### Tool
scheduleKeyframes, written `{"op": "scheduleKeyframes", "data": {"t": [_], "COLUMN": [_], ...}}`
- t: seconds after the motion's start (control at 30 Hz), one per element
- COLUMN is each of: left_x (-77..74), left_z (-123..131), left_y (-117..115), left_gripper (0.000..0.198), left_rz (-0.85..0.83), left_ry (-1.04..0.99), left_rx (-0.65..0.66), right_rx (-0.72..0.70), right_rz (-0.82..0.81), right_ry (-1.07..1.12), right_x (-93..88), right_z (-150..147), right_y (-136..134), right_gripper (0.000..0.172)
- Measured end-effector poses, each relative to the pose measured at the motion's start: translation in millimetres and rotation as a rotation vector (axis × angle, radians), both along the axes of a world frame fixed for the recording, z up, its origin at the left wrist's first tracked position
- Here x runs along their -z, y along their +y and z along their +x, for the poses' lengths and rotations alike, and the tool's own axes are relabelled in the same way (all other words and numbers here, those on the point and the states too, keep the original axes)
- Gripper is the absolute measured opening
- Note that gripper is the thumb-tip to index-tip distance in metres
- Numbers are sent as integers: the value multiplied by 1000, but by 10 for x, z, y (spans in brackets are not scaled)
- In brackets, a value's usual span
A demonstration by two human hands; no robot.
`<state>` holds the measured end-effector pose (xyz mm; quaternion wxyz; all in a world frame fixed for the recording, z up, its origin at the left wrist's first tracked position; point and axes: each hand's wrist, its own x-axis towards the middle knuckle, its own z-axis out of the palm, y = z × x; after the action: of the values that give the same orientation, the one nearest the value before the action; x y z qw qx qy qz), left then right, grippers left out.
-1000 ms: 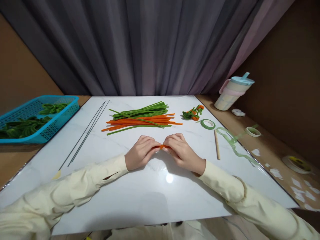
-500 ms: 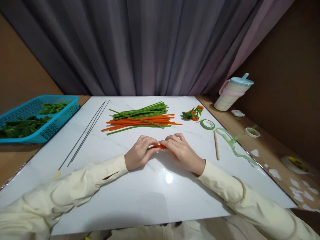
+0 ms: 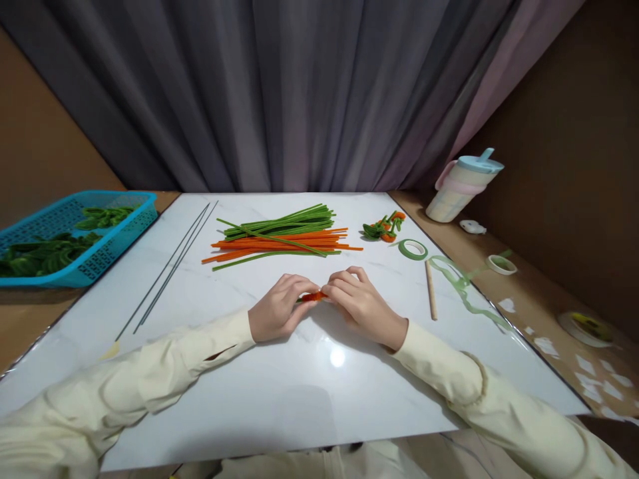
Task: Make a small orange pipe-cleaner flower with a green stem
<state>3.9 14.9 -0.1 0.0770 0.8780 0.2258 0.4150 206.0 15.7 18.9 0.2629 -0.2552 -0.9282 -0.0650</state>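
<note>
Between my two hands is a small orange fuzzy piece (image 3: 312, 297) with a bit of green at its left end. My left hand (image 3: 279, 309) pinches its left part between thumb and fingertips. On its right end, the fingertips of my right hand (image 3: 362, 305) are closed. Beyond the hands lie a bundle of green fuzzy stems (image 3: 284, 223) and a bundle of orange fuzzy stems (image 3: 279, 245), with a few green ones across and in front. Small orange and green pieces (image 3: 384, 228) are heaped to their right.
At the left stands a blue basket (image 3: 80, 269) of green pieces, near thin dark wires (image 3: 172, 266). To the right are green tape (image 3: 413, 249), a wooden stick (image 3: 431, 291), a loose green strip (image 3: 462, 286), a cup (image 3: 459, 189) and white scraps (image 3: 546, 346).
A little more of the orange piece shows between my fingertips, and my left fingers have shifted slightly. The things on the table lie as before.
</note>
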Motion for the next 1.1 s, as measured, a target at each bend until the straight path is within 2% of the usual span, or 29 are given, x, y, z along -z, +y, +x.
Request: {"op": "scheduleKeyframes", "data": {"t": [0.2,0.53,0.97,1.1], "left_x": [-8,-29,2,-17], "left_z": [11,14,5,11], "left_y": [2,-14,-19,-28], "left_gripper": [23,18,19,27], "left_rz": [-1,63,48,9], "left_ry": [0,86,104,131], "left_rx": [-21,1,15,-14], "right_rx": [35,25,-8,-14], "right_rz": [-46,-12,19,0], "right_ry": [51,-51,-24,23], "right_x": [29,0,25,27], "right_z": [-7,-20,-33,-16], "right_y": [19,1,-7,4], "right_gripper": [16,18,21,19]}}
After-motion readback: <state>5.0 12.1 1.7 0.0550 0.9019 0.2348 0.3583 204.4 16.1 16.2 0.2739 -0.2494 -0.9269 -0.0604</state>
